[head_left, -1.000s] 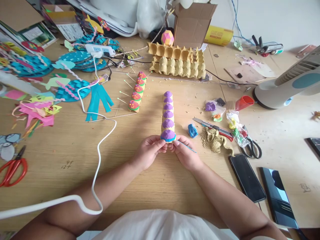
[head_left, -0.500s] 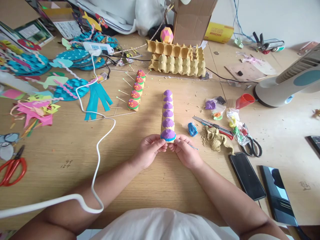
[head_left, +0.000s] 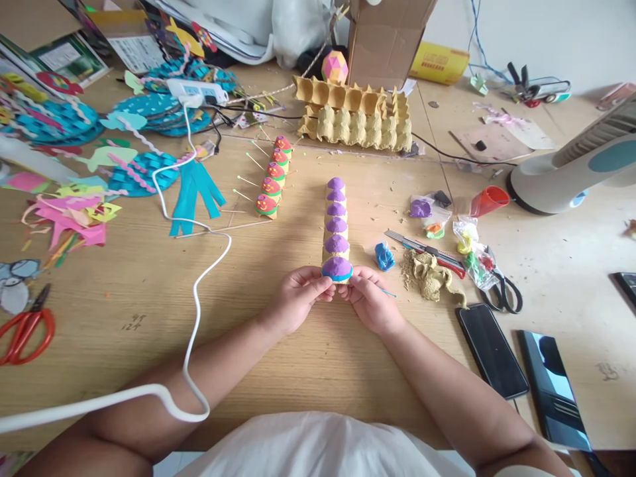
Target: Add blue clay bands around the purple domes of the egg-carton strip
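A strip of egg carton [head_left: 336, 226] with purple clay caps on its humps points away from me on the table. Around the base of its nearest hump runs a blue clay band [head_left: 338, 277]. My left hand [head_left: 299, 298] pinches the near end from the left, thumb at the band. From the right, my right hand [head_left: 372, 298] pinches the same end, thumb and fingers closed on its edge. A thin blue strand sticks out beside the right hand. A lump of blue clay [head_left: 384, 256] lies just beyond that hand.
A box cutter [head_left: 426, 252], clay scraps [head_left: 430, 277], black scissors [head_left: 504, 291] and a phone [head_left: 491, 350] lie to the right. A red-green caterpillar [head_left: 273, 177] with pins stands left of the strip. Egg cartons [head_left: 362, 129] sit behind; a white cable [head_left: 196, 298] crosses the left side.
The camera view has shifted very slightly, so everything appears a little to the right. Both hands keep the same pinch on the egg carton strip.
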Available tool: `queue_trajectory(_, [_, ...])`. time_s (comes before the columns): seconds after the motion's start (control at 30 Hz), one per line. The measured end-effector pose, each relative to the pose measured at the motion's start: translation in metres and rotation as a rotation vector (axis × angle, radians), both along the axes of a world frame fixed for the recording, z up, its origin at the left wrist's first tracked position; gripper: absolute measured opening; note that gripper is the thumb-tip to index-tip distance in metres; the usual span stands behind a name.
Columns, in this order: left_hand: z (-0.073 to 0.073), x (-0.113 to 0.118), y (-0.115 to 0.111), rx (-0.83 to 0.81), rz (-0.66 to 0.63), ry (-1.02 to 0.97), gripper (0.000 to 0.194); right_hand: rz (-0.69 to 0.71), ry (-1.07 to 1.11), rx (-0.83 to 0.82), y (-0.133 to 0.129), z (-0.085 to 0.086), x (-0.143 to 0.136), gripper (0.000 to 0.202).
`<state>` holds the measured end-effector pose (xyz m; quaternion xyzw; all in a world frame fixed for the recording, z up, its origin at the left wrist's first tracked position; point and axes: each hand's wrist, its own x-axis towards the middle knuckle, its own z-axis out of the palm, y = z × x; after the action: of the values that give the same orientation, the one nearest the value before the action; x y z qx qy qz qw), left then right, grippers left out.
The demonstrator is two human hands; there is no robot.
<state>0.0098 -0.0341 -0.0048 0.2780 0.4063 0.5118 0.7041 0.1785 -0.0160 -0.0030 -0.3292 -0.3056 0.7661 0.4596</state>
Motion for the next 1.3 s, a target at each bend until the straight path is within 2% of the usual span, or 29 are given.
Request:
queue_trajectory(0.37, [-0.003,-0.001,-0.003,0.056,-0.027,0.075,0.029,-0.061,-0.048,-0.022,0.000,-0.003,0.000,0.027])
queue_trajectory(0.63, [-0.002,0.001,-0.001,0.013,0.006,-0.029,0.029,0.039,0.008,0.017,0.000,0.002,0.000,0.023])
queue_trajectory(0.97, [0.009,0.000,0.000,-0.027,-0.072,-0.179,0.024,0.033,-0.004,0.015,0.000,0.006,0.000,0.023])
queue_trajectory(1.3, [0.012,0.001,0.001,-0.031,-0.080,-0.182,0.018,0.054,-0.025,0.032,-0.001,0.006,0.001,0.022])
